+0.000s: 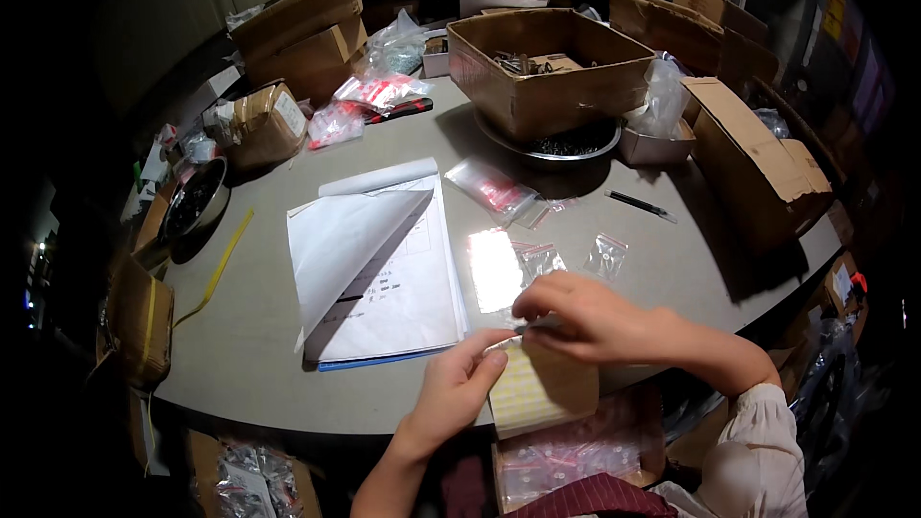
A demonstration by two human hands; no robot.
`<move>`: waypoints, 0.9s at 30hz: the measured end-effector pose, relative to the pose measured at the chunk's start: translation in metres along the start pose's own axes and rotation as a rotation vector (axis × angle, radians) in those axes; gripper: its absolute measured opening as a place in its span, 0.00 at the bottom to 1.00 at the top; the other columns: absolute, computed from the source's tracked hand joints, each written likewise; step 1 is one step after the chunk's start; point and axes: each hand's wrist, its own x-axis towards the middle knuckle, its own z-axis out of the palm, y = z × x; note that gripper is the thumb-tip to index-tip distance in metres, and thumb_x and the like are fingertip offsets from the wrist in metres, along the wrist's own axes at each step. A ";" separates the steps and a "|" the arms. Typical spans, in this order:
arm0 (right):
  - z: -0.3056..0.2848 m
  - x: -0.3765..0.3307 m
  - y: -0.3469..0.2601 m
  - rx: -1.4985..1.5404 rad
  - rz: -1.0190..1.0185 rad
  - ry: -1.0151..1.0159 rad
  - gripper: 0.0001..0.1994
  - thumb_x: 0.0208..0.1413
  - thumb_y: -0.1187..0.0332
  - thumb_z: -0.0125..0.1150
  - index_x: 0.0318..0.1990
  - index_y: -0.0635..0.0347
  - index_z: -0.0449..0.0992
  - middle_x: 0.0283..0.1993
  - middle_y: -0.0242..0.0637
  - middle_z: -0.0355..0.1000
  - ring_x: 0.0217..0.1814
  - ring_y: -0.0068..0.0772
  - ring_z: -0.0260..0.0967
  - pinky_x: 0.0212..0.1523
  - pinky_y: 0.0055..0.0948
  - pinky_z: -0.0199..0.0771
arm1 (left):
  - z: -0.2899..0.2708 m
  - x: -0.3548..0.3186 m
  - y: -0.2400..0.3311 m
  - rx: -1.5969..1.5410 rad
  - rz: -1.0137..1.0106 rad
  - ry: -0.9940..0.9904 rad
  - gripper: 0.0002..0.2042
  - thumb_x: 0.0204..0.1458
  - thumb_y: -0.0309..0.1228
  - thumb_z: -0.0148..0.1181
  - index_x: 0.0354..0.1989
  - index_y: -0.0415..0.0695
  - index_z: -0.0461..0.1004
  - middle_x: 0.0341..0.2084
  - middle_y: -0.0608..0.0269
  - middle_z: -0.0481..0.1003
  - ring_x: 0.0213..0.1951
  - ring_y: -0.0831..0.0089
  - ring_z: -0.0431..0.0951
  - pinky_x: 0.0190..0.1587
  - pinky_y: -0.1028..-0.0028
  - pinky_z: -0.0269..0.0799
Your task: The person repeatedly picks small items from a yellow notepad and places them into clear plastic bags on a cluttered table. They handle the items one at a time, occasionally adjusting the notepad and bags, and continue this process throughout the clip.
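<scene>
At the table's near edge my left hand (446,391) pinches the upper left corner of a yellow-and-white gridded sheet (539,393), thumb on top. My right hand (606,322) is closed above the same sheet, fingertips bent together close to the left hand's fingers. A small greyish bit shows under the right fingers, too hidden to name. Just beyond the hands lie a bright white card or packet (493,270) and small clear zip bags (606,254). Below the sheet, a box of clear zip bags (576,456) with pink edges sits against me.
A clipboard of papers (403,273) lies left of my hands. Farther back, a cardboard box (547,101) rests on a metal bowl (566,149) of dark small parts. A black pen (641,205), a yellow strap (219,273) and several cartons surround the work area.
</scene>
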 end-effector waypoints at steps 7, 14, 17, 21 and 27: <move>0.007 0.000 -0.009 -0.109 -0.011 -0.072 0.09 0.61 0.72 0.65 0.47 0.62 0.74 0.42 0.45 0.73 0.47 0.51 0.71 0.49 0.43 0.73 | 0.010 -0.003 0.006 0.173 0.123 0.151 0.14 0.65 0.23 0.63 0.57 0.35 0.75 0.37 0.65 0.84 0.36 0.88 0.76 0.38 0.83 0.72; -0.007 0.003 -0.011 0.060 0.167 -0.257 0.11 0.59 0.71 0.65 0.47 0.62 0.74 0.42 0.45 0.74 0.48 0.50 0.73 0.50 0.42 0.74 | 0.015 -0.005 0.015 0.377 0.251 0.263 0.13 0.61 0.29 0.68 0.52 0.40 0.77 0.33 0.52 0.86 0.38 0.75 0.87 0.39 0.75 0.79; -0.007 0.000 -0.012 0.074 0.186 -0.225 0.11 0.58 0.71 0.66 0.47 0.61 0.75 0.42 0.43 0.74 0.47 0.48 0.73 0.49 0.41 0.74 | 0.016 -0.005 0.017 0.304 0.165 0.292 0.10 0.60 0.26 0.69 0.47 0.36 0.78 0.32 0.58 0.86 0.37 0.79 0.84 0.39 0.77 0.78; -0.005 -0.002 -0.013 0.124 0.171 -0.166 0.09 0.59 0.70 0.67 0.44 0.60 0.78 0.42 0.41 0.75 0.47 0.45 0.74 0.47 0.38 0.75 | 0.018 -0.005 0.018 0.263 0.160 0.332 0.08 0.60 0.25 0.69 0.43 0.34 0.79 0.30 0.61 0.85 0.34 0.82 0.82 0.37 0.78 0.77; -0.014 -0.001 0.021 0.335 0.293 0.007 0.07 0.60 0.68 0.68 0.42 0.61 0.80 0.36 0.33 0.78 0.39 0.28 0.75 0.44 0.31 0.75 | 0.015 -0.004 0.026 0.335 0.072 0.355 0.08 0.61 0.27 0.68 0.43 0.35 0.80 0.29 0.60 0.85 0.32 0.83 0.80 0.36 0.79 0.76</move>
